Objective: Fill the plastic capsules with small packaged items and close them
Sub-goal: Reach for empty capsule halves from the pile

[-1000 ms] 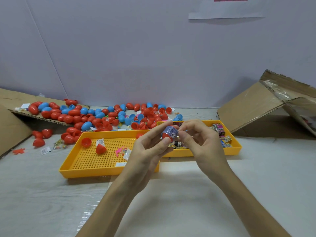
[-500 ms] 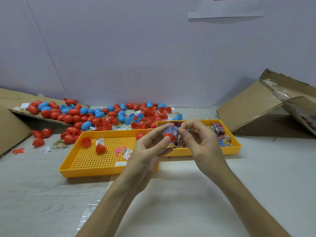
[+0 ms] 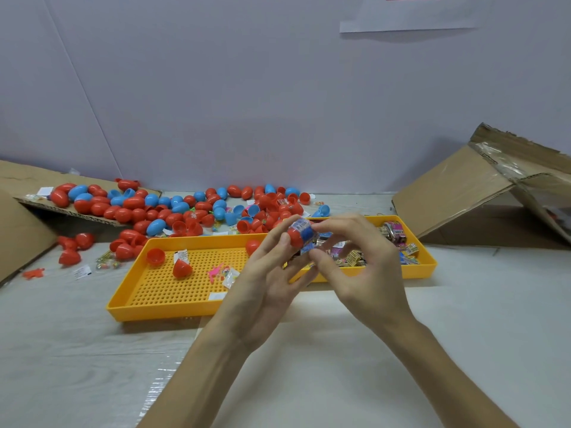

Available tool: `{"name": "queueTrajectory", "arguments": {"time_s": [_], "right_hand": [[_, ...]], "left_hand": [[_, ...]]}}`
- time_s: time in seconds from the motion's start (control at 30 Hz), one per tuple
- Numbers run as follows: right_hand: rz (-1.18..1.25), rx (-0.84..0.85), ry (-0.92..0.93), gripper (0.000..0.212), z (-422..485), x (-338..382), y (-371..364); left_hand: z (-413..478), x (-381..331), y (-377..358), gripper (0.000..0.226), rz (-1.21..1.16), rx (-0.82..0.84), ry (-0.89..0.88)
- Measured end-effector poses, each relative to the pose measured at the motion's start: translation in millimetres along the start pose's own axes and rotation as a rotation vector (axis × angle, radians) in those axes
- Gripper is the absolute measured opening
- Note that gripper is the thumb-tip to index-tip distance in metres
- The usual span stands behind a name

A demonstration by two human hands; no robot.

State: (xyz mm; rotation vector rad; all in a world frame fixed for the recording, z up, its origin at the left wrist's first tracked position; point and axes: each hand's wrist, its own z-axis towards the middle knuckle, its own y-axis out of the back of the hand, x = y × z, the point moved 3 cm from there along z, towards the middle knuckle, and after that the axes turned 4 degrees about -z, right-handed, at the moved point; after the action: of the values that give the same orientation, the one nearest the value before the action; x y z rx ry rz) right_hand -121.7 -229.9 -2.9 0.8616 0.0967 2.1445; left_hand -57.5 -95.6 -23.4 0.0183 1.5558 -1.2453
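Between both hands, crinkly packet.

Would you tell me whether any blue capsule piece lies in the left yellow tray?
No: the capsule pieces in the left tray are all red halves.

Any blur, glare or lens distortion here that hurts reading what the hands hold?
Head view: even, soft light, faint shadows on the table. Head view: the packet and red capsule half between left hand and right hand are slightly blurred, print unreadable. Head view: glare on the clear tape; wide-angle bowing toward the edges.
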Motion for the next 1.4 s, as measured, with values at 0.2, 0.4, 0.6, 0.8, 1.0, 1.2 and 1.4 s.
{"name": "queueTrajectory", "arguments": {"time_s": [0.2, 0.4, 0.6, 0.8, 1.0, 1.2, 1.4], "right_hand": [[0.032, -0.002, -0.029, 0.029, 2, 0, 3], [-0.016, 0.051, -0.001, 0.041, 2, -3, 0], [0.133, 0.047, -0.142, 0.025, 3, -11, -1], [0.577, -0.071, -0.655, 0.019, 5, -39, 7], [0.686, 0.086, -1.021, 0.016, 6, -64, 10], [0.863, -0.08, -0.929, 0.019, 75, -80, 82], [0.734, -0.343, -0.874, 0.023, 89, -97, 130]], "left_hand": [[-1, 2, -3, 0.045, 0.142, -0.038, 0.03], [1, 2, 2, 0.033, 0.235, -0.028, 0.01], [3, 0, 0, 0.04, 0.394, -0.135, -0.086], [4, -22, 17, 0.011, 0.795, -0.33, -0.338], [4, -34, 52, 0.029, 1.608, -0.455, -0.197], [8, -37, 65, 0.028, 1.56, -0.435, -0.127], [10, -36, 71, 0.025, 1.548, -0.434, -0.15]]}}
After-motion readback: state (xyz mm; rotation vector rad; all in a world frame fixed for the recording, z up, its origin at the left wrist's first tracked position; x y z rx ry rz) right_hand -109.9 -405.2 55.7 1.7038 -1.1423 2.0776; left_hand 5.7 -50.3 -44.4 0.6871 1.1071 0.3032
